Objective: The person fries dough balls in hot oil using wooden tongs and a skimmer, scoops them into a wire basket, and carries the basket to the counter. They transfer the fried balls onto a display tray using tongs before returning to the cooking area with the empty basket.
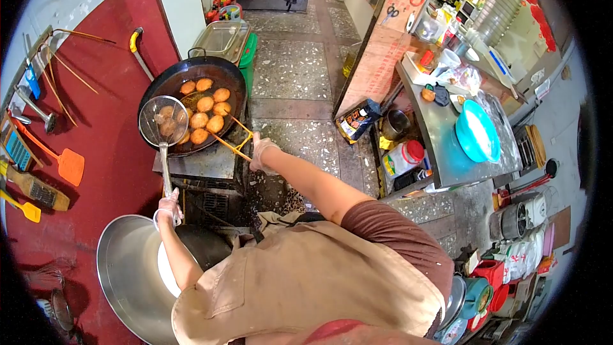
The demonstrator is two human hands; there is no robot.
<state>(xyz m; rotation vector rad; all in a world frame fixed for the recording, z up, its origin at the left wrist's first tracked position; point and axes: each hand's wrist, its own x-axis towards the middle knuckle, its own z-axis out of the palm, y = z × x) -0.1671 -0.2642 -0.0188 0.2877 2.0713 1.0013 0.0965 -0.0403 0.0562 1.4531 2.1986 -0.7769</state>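
My left hand [169, 208], in a clear plastic glove, is closed round the handle of a wire-mesh skimmer [163, 121]. The skimmer's bowl is over the left side of a black wok [237, 86], and browned pieces show at its mesh. In my gloved right hand [262, 153] are yellow tongs [240, 147], their arms apart and reaching over the wok's right rim. Several round golden-brown fried cakes [199, 119] lie in the wok. The tong tips are close to the cakes on the right; whether they touch any I cannot tell.
A large metal basin [118, 275] stands at lower left. Utensils, including an orange spatula [71, 167], hang on the red wall. Behind the wok are a lidded tray [220, 38] and a green bin [249, 57]. A turquoise bowl [477, 131] sits on the right-hand table.
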